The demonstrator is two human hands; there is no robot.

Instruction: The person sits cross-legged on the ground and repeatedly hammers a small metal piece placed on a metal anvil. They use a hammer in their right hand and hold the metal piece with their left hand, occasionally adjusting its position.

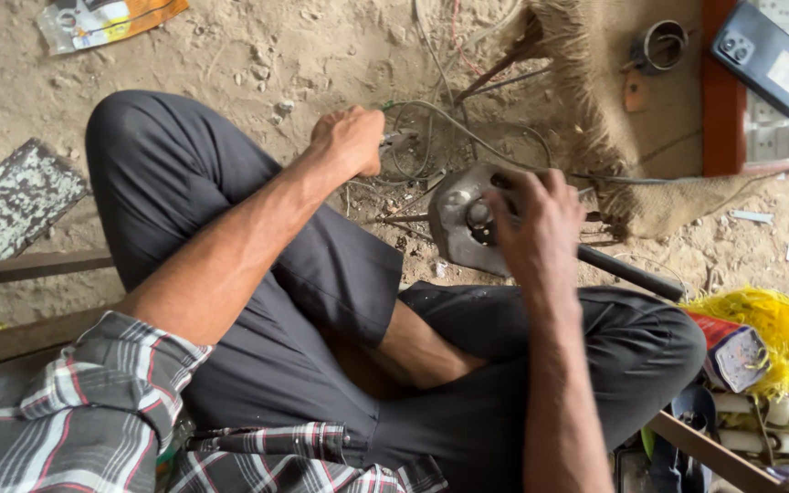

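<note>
I sit cross-legged on a dusty floor. My right hand [536,228] grips a round grey metal motor cover [454,224] with a bearing at its centre, held above my right knee. A dark rod [632,272] sticks out to the right from behind that hand. My left hand [351,139] reaches forward over my left knee and is closed on a small metal part [402,140] among loose wires [431,123] on the ground. What exactly the part is I cannot tell.
A burlap mat [614,100] lies ahead with a metal ring [659,44] and a phone [771,58] on a board. Yellow fibre bundle [773,333] and small boxes sit at right. A speckled tile [15,196] and a printed wrapper [107,18] lie at left.
</note>
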